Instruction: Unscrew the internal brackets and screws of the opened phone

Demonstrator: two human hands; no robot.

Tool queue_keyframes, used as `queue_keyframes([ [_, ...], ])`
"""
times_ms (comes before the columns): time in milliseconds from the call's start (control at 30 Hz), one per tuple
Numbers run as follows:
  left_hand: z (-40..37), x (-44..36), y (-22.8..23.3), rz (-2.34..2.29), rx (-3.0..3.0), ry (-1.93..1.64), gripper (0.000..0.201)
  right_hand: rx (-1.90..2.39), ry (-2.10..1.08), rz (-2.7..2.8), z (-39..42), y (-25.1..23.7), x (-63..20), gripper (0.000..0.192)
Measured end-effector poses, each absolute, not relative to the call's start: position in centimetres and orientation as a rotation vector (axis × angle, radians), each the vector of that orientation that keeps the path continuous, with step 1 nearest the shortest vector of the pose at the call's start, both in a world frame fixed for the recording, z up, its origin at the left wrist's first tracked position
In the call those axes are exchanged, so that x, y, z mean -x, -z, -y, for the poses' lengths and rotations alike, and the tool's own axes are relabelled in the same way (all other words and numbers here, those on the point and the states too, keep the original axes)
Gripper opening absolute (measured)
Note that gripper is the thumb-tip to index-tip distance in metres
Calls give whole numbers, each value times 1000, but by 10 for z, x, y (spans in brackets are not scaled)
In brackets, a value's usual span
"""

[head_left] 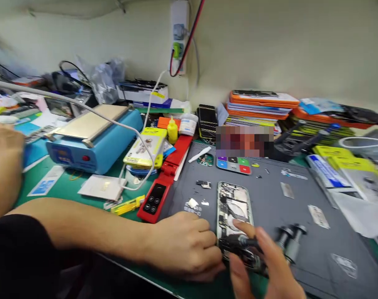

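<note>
Currently the left hand (184, 245) curls against the opened phone (234, 216) on the grey mat (288, 216); right hand (266, 265) grips a black tool (239, 241) over it. Slipping could gouge the board; loose parts (195, 203) left of the phone may scatter.

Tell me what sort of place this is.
Probably a phone repair bench: an opened phone lies on a grey work mat, a blue heating plate machine stands nearby, and boxed parts are stacked behind.

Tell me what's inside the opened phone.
The phone shows metal shields, a board and cables. Its lower end is covered by the left hand, right hand and a tool.
</note>
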State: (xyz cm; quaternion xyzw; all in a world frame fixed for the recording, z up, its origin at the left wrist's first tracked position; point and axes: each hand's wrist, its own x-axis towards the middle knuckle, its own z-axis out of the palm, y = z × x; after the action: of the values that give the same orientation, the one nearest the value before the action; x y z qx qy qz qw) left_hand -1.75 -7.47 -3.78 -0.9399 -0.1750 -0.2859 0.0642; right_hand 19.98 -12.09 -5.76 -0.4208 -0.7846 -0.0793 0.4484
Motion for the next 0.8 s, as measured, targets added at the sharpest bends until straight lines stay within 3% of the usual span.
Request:
queue_keyframes([
  [67, 77, 19, 36, 592, 2862, 836, 35, 1015, 227, 1944, 121, 47, -193, 72],
  [267, 82, 19, 33, 724, 2835, 843, 32, 992, 123, 1917, 122, 50, -193, 75],
  [500, 84, 15, 35, 846, 2754, 929, 15, 1035, -198, 1573, 132, 42, -186, 61],
  [800, 82, 18, 32, 785, 2843, 836, 26, 916, -307, 1566, 135, 37, -185, 75],
])
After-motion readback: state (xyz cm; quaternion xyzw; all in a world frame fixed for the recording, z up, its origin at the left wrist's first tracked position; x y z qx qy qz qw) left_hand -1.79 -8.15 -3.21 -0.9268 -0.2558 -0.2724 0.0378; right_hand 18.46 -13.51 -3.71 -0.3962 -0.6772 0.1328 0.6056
